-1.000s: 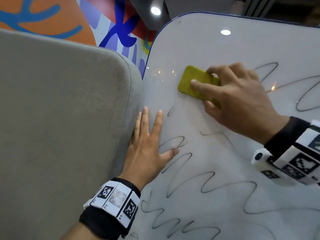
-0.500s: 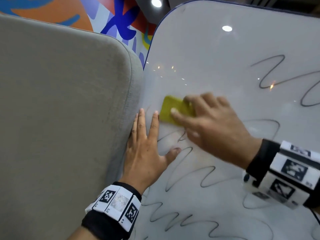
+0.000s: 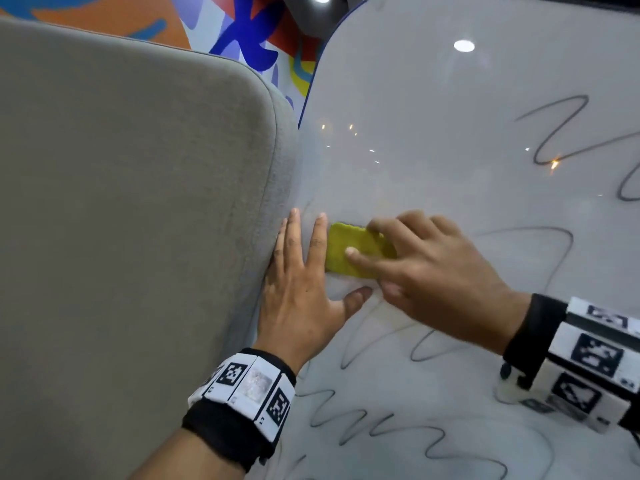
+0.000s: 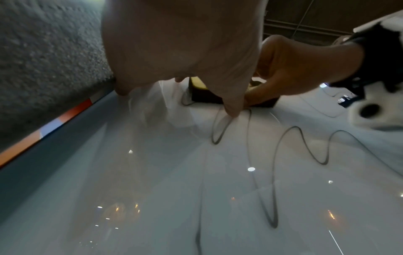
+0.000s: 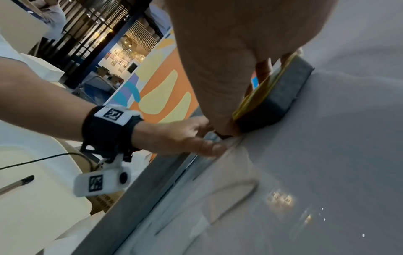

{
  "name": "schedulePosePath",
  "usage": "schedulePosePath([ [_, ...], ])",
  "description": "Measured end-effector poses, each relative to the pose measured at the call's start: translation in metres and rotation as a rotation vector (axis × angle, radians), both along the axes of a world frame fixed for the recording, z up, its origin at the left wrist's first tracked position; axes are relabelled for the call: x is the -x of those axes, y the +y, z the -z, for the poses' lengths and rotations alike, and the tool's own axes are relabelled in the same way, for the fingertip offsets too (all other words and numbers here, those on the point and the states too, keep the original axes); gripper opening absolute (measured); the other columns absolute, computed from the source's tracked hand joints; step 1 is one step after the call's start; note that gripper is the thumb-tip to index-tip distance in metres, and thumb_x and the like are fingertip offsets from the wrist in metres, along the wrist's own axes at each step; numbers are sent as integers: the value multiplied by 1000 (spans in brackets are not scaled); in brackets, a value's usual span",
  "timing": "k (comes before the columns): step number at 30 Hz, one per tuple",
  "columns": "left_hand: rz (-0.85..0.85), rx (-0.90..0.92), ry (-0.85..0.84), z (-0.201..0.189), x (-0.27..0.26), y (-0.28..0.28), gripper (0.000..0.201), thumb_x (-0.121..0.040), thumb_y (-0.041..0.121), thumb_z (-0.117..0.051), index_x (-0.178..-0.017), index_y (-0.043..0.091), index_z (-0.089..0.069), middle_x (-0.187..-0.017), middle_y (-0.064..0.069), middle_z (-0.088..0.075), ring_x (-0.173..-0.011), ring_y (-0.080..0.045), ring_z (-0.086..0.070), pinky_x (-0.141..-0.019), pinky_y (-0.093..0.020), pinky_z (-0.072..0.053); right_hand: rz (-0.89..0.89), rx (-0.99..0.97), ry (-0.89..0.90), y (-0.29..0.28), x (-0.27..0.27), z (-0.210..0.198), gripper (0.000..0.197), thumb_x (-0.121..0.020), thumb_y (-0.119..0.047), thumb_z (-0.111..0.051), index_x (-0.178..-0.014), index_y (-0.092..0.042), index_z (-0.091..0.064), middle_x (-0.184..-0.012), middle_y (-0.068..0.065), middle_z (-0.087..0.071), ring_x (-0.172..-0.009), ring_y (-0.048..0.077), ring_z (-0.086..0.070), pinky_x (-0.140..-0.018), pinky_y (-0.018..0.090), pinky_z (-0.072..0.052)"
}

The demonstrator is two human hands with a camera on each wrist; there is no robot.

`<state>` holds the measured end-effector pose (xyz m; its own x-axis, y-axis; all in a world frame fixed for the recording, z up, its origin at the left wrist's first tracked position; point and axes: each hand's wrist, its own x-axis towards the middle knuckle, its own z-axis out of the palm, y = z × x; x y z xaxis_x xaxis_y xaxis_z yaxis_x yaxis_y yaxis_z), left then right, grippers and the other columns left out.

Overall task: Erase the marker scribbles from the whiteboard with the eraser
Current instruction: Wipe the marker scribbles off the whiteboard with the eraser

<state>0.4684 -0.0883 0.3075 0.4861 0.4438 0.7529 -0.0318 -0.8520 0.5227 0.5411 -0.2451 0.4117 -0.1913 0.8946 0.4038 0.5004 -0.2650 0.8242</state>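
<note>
A white whiteboard (image 3: 433, 133) fills the right side of the head view, with black marker scribbles (image 3: 381, 424) across its lower part and more at its right edge (image 3: 561, 133). My right hand (image 3: 426, 271) grips a yellow eraser (image 3: 349, 249) with a dark felt base (image 5: 281, 96) and presses it on the board. My left hand (image 3: 304, 282) lies flat on the board's left edge, fingers straight, its index finger right beside the eraser. The patch above the eraser is wiped to a faint haze.
A grey upholstered panel (image 3: 131, 220) stands against the board's left edge. A colourful mural (image 3: 249, 32) shows behind it. In the right wrist view a pen (image 5: 17, 184) lies on a white surface beyond the board's edge.
My right hand has slid the eraser down and left from the board's upper part until it is next to the left hand. Scribbles near the left thumb have faded. The left hand stays put.
</note>
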Motion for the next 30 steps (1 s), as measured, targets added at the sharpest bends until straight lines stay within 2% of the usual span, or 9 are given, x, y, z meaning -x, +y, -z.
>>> schedulePosePath([
  [5,0,-6,28,1,0,1,110,-77,79,-52,-155,33,10,-161,4,23,-148,-14,14,-118,-44,-17,9,-204,31,6,3,-57,54,-72,-21,-76,-125,-29,-66,-124,16,-59,-103,40,-54,-78,46,-44],
  [8,-6,-6,2,3,-1,0,110,-77,80,-51,-156,32,8,-162,3,20,-148,-15,11,-118,-45,-19,20,-226,36,9,3,-32,53,-74,-21,-72,-126,-27,-65,-123,17,-59,-100,39,-53,-76,45,-43],
  [11,-3,3,-22,5,-2,-2,109,-77,79,-54,-156,32,6,-163,2,18,-149,-15,11,-117,-44,-20,26,-23,4,1,1,7,48,-77,-22,-70,-125,-25,-65,-121,16,-60,-95,38,-57,-72,43,-46],
  [14,2,-5,-22,6,-2,-3,110,-78,78,-54,-156,31,7,-163,3,19,-148,-12,14,-118,-39,-15,26,13,-3,-2,3,-14,46,-80,-26,-62,-126,-30,-64,-123,13,-59,-99,37,-56,-75,43,-44],
  [18,15,24,-84,11,-6,-1,116,-76,77,-58,-157,20,2,-164,2,10,-149,-12,7,-115,-27,-2,45,-170,16,11,6,-35,51,-78,-25,-68,-128,-30,-64,-125,15,-58,-102,39,-53,-76,44,-41],
  [20,5,30,-123,14,-8,-1,118,-75,78,-56,-157,13,-3,-165,-2,1,-151,-14,2,-118,-24,-2,32,-154,19,16,7,-11,51,-76,-23,-68,-126,-26,-65,-122,17,-59,-97,39,-55,-73,43,-42],
  [23,-10,14,-137,18,-9,0,118,-74,81,-51,-156,6,-8,-165,-8,-6,-152,-17,-4,-122,-28,-8,30,12,14,14,5,25,48,-76,-24,-71,-124,-25,-67,-121,15,-60,-95,37,-58,-72,43,-46],
  [26,-9,-1,-106,23,-7,1,121,-73,82,-54,-156,7,-7,-165,-6,-2,-152,-16,-1,-121,-27,-5,21,56,-11,12,6,1,46,-78,-25,-67,-124,-29,-67,-122,13,-60,-98,36,-57,-74,43,-44],
  [30,-8,9,-73,29,-6,-1,122,-74,82,-53,-156,11,1,-165,-2,7,-151,-13,5,-119,-25,2,36,-108,-6,20,8,-36,49,-79,-20,-69,-126,-31,-66,-127,15,-58,-106,41,-54,-81,47,-39],
])
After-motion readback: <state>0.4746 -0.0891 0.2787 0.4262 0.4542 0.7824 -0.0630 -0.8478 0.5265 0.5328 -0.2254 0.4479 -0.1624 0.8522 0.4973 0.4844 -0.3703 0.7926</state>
